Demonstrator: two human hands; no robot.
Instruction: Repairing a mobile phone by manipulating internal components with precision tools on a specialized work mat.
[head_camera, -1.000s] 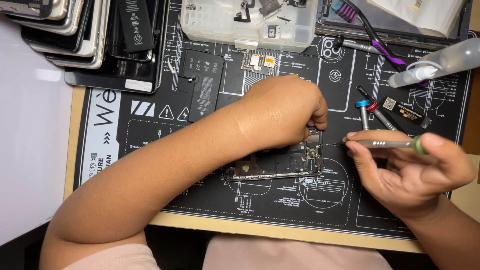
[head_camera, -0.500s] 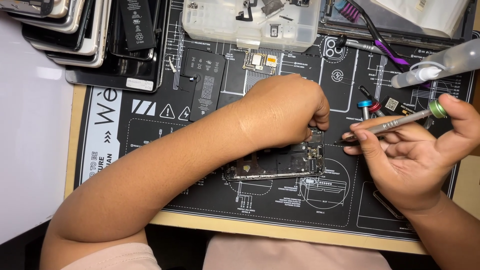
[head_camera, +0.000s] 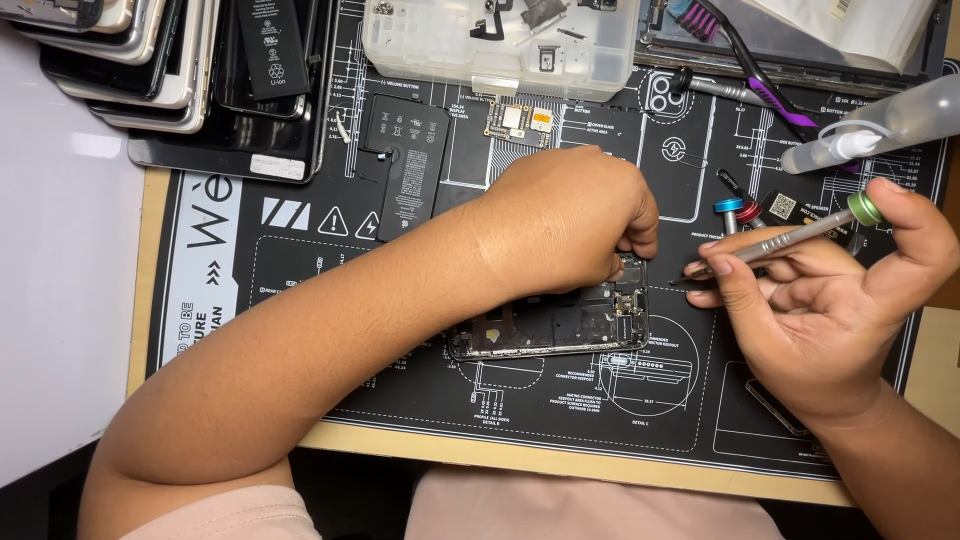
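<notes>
An opened phone chassis (head_camera: 560, 325) lies on a black printed repair mat (head_camera: 300, 270), its inner parts exposed. My left hand (head_camera: 565, 220) reaches across and rests on the chassis's upper right corner, fingers curled down onto it. My right hand (head_camera: 830, 300) holds a slim silver screwdriver (head_camera: 790, 238) with a green cap, its tip pointing left at the chassis's right end, just beside my left fingertips.
A clear plastic parts box (head_camera: 500, 40) sits at the top. Stacked phones and screens (head_camera: 130, 70) lie top left with a black battery (head_camera: 405, 165) and a small circuit board (head_camera: 520, 122) nearby. A clear squeeze bottle (head_camera: 880, 125), purple brush (head_camera: 740, 50) and blue-capped screwdriver (head_camera: 730, 210) lie right.
My right hand has tilted the screwdriver so its green end rose up and right while the tip stays near the chassis's right end. My left hand has stayed on the chassis.
</notes>
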